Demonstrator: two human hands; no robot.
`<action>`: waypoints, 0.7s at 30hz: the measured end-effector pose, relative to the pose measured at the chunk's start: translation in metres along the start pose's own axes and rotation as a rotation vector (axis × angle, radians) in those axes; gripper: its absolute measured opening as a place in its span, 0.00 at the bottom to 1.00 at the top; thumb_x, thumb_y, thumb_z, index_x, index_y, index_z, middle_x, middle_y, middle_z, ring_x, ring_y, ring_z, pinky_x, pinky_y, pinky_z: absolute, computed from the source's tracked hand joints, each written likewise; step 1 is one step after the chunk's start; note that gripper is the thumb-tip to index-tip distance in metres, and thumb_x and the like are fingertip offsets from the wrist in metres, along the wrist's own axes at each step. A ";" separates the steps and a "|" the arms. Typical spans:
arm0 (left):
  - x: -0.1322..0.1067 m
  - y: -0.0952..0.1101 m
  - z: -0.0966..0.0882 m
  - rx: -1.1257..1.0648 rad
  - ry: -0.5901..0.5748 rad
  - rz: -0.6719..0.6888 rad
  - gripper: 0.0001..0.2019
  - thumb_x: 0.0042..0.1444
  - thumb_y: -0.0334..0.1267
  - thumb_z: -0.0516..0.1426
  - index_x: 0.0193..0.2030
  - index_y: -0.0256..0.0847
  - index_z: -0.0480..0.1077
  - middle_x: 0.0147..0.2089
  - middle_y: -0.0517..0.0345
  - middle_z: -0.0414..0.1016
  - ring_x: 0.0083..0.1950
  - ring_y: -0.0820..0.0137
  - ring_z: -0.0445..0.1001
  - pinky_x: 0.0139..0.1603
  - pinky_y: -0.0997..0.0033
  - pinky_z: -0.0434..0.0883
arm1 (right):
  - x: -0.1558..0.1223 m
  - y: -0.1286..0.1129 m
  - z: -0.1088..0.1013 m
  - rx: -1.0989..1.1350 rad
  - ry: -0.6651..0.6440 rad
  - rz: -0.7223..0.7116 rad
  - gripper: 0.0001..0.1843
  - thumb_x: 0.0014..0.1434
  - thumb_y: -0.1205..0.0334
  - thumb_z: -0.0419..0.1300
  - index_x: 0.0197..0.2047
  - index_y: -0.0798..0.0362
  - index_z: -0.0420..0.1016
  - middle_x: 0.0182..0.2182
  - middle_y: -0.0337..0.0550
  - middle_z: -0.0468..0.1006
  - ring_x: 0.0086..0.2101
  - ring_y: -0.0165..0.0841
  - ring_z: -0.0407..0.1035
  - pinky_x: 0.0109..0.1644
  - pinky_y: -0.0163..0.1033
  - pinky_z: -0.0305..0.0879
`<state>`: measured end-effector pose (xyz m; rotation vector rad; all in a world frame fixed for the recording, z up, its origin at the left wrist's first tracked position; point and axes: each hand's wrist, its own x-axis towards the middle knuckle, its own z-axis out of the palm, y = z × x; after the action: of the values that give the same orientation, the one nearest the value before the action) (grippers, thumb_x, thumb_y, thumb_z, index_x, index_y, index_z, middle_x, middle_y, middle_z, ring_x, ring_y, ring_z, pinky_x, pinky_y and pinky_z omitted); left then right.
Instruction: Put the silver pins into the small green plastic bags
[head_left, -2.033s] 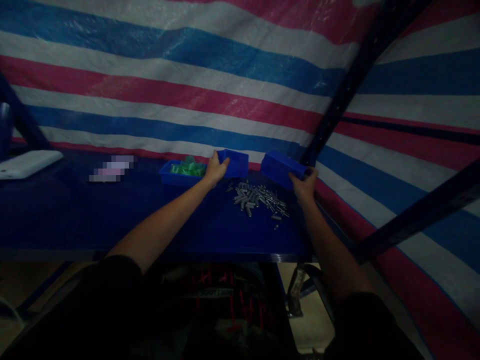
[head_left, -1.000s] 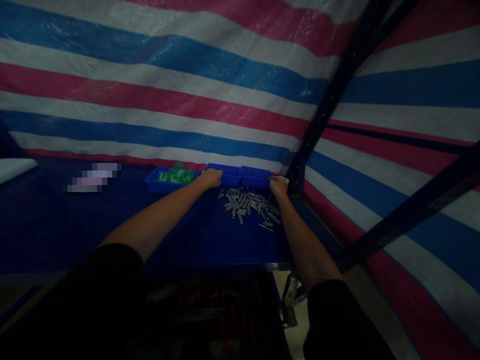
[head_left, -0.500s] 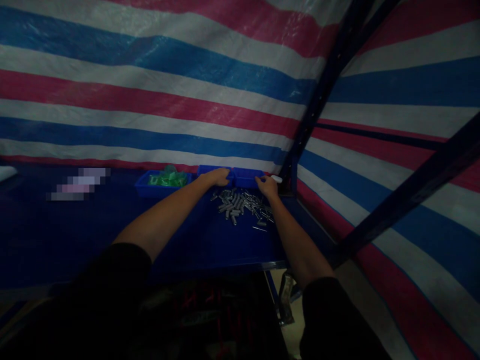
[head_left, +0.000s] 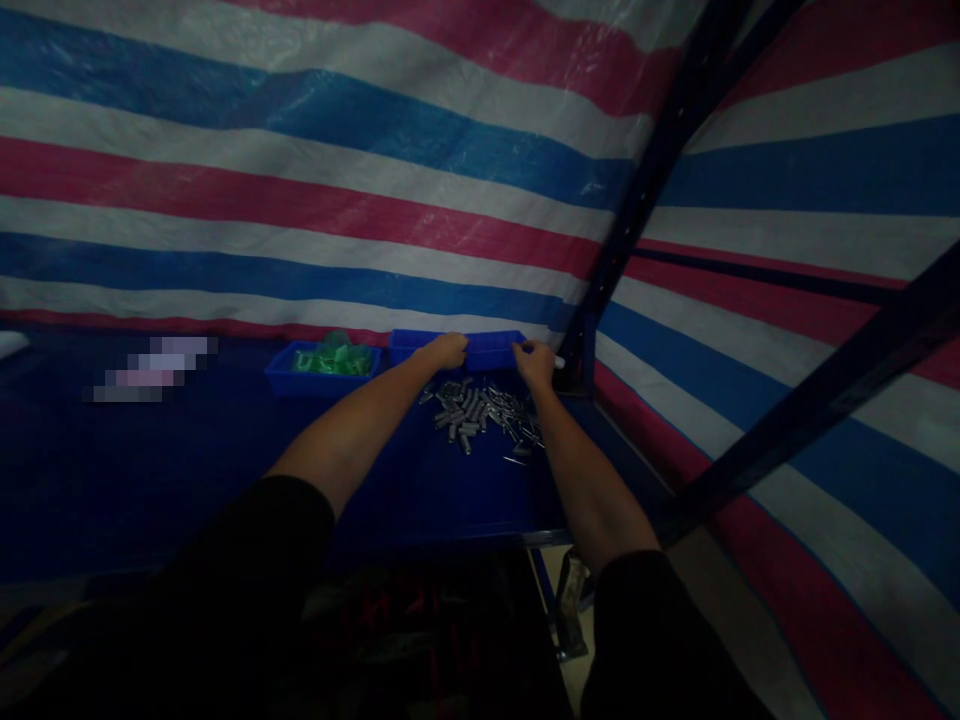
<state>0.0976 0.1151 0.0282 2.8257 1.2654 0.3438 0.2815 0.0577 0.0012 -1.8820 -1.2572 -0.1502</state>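
Two blue plastic bins stand side by side at the back of the blue table, in front of the striped sheet. My left hand [head_left: 451,350] is closed at the left end of the right-hand blue bin [head_left: 495,354], beside the left-hand blue bin [head_left: 405,343]. At the other end, my right hand [head_left: 534,361] pinches the right-hand bin's rim between thumb and fingers. In front of the bins lies a loose pile of small grey metal cylinders [head_left: 466,412], with thin metal pins [head_left: 514,412] on its right side. The bins' insides are mostly hidden.
A blue bin [head_left: 319,384] of green plastic pieces [head_left: 334,356] stands to the left. A white object [head_left: 559,362] lies behind my right hand. Dark blue metal posts [head_left: 622,225] rise at the table's right corner. A blurred patch [head_left: 154,370] covers something at the left.
My left hand has shifted slightly right, toward the right-hand bin. My right hand stays at that bin's right end. The pile looks unchanged.
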 end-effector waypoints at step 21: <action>-0.002 -0.002 0.005 0.046 0.025 0.085 0.27 0.49 0.35 0.54 0.58 0.36 0.60 0.55 0.47 0.68 0.54 0.63 0.68 0.53 0.73 0.64 | -0.005 0.036 -0.002 0.025 -0.128 -0.146 0.14 0.50 0.53 0.55 0.34 0.55 0.70 0.34 0.45 0.73 0.37 0.35 0.66 0.46 0.41 0.59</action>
<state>0.0958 0.1152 0.0223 2.9290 1.1743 0.3579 0.3088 0.0479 -0.0211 -1.8019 -1.4778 -0.0917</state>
